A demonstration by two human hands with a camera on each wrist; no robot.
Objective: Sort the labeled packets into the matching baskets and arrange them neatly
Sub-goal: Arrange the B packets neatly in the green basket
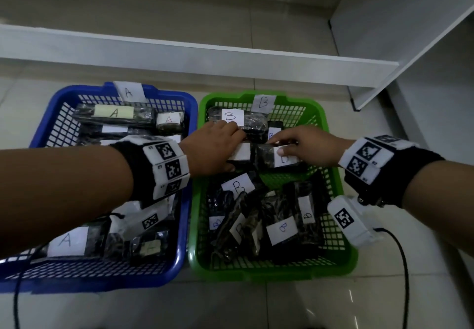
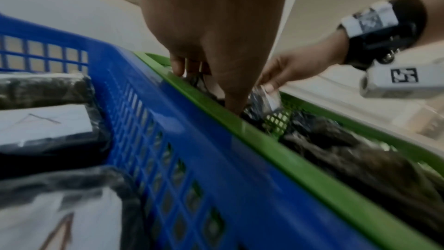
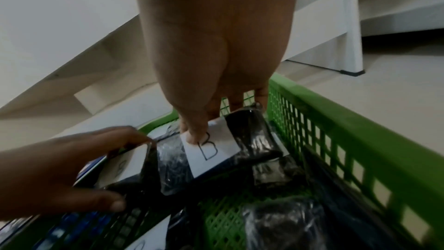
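Black shiny packet [image 3: 250, 136], white label marked B, under right hand [image 3: 211, 60].

Two baskets sit side by side on the floor, touching along their long sides: the A basket [image 1: 191, 113] on the left, the B basket [image 1: 331, 164] on the right. A raised ledge [image 1: 205, 59] runs behind both. A-labeled packets [image 1: 114, 114] lie in the left basket, B-labeled packets [image 1: 282, 228] in the right. Both hands reach into the far half of the B basket, the left hand [image 1: 213, 146] on one packet [image 1: 241, 152], the right hand [image 1: 305, 144] on the packet beside it [image 1: 278, 159].
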